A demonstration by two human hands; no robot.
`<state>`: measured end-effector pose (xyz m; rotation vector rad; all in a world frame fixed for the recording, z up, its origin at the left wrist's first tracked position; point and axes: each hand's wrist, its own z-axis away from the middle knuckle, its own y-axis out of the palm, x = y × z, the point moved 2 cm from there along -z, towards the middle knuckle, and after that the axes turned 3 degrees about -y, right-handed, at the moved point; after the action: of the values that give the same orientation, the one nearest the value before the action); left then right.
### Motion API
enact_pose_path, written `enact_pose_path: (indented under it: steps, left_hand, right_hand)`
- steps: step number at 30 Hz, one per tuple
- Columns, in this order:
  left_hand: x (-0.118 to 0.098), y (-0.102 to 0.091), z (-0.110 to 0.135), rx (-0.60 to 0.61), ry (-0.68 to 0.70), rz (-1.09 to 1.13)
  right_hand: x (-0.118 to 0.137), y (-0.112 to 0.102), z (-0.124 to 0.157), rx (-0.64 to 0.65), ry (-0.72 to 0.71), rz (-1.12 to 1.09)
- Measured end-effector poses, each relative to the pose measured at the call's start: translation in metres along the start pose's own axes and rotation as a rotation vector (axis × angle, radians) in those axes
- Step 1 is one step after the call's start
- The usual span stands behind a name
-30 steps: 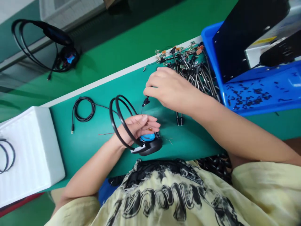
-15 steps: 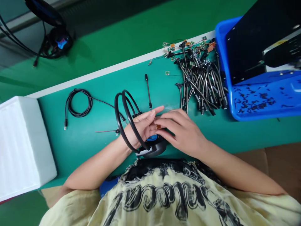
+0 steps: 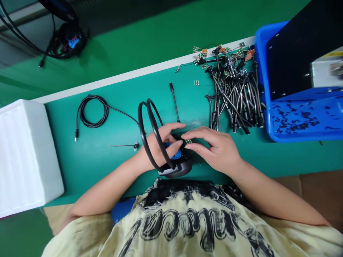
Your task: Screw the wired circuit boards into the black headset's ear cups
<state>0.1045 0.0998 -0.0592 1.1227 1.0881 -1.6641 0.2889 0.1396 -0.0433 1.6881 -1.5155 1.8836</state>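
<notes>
Head view: the left hand [image 3: 160,144] grips a black headset [image 3: 146,119], its looped band circling the wrist and its blue-marked earpiece [image 3: 179,168] held low against the teal counter [image 3: 107,171]. The right hand [image 3: 217,150] pinches a small green board [image 3: 188,141] between thumb and fingers, just above the earpiece. Ahead and to the right lies a tangled pile of black leads [image 3: 233,100] with more boards. Beyond it, a blue tray [image 3: 302,136] holds many scattered black bits [image 3: 294,119] and a black panel [image 3: 297,53]. A coiled cable [image 3: 92,112] lies on the counter, near a white foam block [image 3: 26,157].
</notes>
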Motion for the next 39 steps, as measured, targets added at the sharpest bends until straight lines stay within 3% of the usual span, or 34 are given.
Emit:
enact_pose_path:
  steps: [2, 3, 5, 9, 15, 20, 30, 39]
  left_hand:
    - [0.004, 0.01, -0.003, 0.179, -0.009, 0.19]
    - [0.005, 0.014, -0.005, 0.197, -0.003, 0.236]
    - [0.005, 0.016, -0.007, 0.092, 0.031, 0.178]
    - [-0.002, 0.009, -0.002, -0.157, 0.229, -0.194]
    - [-0.003, 0.004, 0.005, -0.173, 0.37, -0.302]
    - [-0.001, 0.005, 0.003, -0.221, 0.53, -0.405]
    - [0.003, 0.003, 0.004, -0.183, 0.499, -0.326]
    - [0.006, 0.003, 0.006, -0.169, 0.528, -0.452]
  right_hand:
    - [-0.001, 0.0, 0.002, -0.021, 0.055, -0.01]
    - [-0.001, 0.0, 0.003, -0.036, 0.075, -0.002]
    - [-0.002, -0.001, 0.005, -0.065, 0.084, 0.013]
    - [-0.006, 0.0, 0.007, -0.112, 0.061, -0.013]
    - [-0.016, 0.01, 0.009, -0.104, 0.111, -0.176]
    - [-0.017, 0.013, 0.01, -0.117, 0.104, -0.154]
    - [-0.022, 0.018, 0.01, -0.14, 0.175, -0.268]
    - [-0.027, 0.023, 0.012, -0.099, 0.195, -0.336]
